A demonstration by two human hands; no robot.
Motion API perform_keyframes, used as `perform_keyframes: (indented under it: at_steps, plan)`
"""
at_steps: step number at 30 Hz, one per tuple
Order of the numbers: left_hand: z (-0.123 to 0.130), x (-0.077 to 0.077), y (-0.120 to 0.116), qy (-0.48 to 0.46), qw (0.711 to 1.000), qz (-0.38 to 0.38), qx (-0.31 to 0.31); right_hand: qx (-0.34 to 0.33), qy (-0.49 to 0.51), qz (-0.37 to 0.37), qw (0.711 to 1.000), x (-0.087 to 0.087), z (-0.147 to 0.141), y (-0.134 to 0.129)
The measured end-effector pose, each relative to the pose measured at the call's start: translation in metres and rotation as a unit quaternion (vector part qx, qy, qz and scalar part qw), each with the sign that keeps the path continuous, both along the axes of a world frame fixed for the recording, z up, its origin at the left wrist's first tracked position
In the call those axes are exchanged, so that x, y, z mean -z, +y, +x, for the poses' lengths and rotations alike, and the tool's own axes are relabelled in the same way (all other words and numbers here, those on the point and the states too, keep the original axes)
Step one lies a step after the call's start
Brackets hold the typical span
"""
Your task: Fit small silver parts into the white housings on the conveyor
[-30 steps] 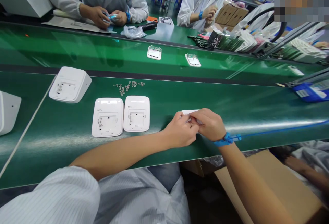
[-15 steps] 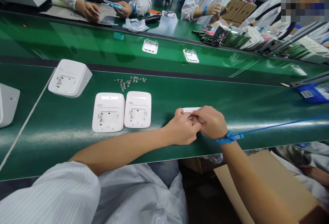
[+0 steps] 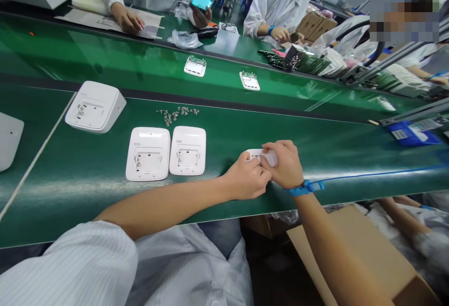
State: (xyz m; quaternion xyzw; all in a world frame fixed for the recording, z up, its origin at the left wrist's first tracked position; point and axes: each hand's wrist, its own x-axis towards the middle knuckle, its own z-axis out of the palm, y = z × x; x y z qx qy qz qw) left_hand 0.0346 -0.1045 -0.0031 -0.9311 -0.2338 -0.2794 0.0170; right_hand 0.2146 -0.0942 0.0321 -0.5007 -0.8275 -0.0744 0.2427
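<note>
Near the front edge of the green bench, my left hand (image 3: pixel 247 177) is closed on a white housing (image 3: pixel 255 152), which it mostly covers. My right hand (image 3: pixel 285 163), with a blue strap at the wrist, is closed on a small translucent piece (image 3: pixel 271 157) over the housing's right side. The fingertips of both hands almost meet. To the left, two white housings with square recesses, a wider one (image 3: pixel 148 153) and a narrower one (image 3: pixel 188 150), lie side by side. Small metal parts (image 3: pixel 177 114) are scattered behind them.
A deep white housing (image 3: pixel 94 106) sits at the back left, another (image 3: pixel 10 141) at the left edge. Two white covers with circuit boards (image 3: pixel 195 66) lie on the far green belt (image 3: pixel 140 58). A blue bin (image 3: pixel 409 134) stands right. Co-workers sit opposite.
My right hand has shifted slightly left and up, showing more of the translucent piece. The covers on the far belt have moved left. A co-worker opposite has raised a device with a lit screen.
</note>
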Motion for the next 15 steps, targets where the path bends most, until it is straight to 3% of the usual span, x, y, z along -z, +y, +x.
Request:
perform_keyframes:
  at_steps: [7,15]
  plan:
    - [0.000,0.001,-0.002,-0.013,1.000,0.010,-0.010,0.057,-0.007,-0.012,0.998,-0.001,-0.002,0.000]
    - [0.004,0.002,-0.011,0.009,0.998,0.025,-0.051,-0.007,0.000,-0.055,0.998,-0.003,0.001,0.003]
